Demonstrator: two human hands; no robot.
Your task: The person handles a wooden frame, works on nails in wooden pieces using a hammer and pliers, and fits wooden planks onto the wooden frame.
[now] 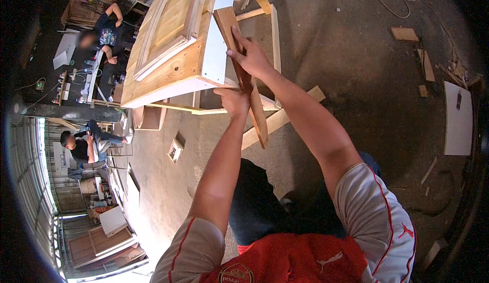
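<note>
A long brown wooden strip [260, 122] runs steeply down along the white side edge of a wooden panel piece [168, 74]. My right hand [252, 58] grips its upper part, with the thumb and a finger lying across the face and the other fingers hidden behind. Lower down, my left hand [236, 101] is closed around the strip beside the panel's bottom corner, its thumb pointing left. The strip's top end touches or nearly touches the white edge [216, 44]; I cannot tell which. The panel rests on a light wooden stand [275, 44].
A pale plank [310, 97] lies beneath the stand. A small wooden box [175, 149] sits on the floor. Wood offcuts [405, 34] and a white board [457, 119] lie to the right. One person [106, 33] is at a bench at upper left; another person [81, 149] sits at left.
</note>
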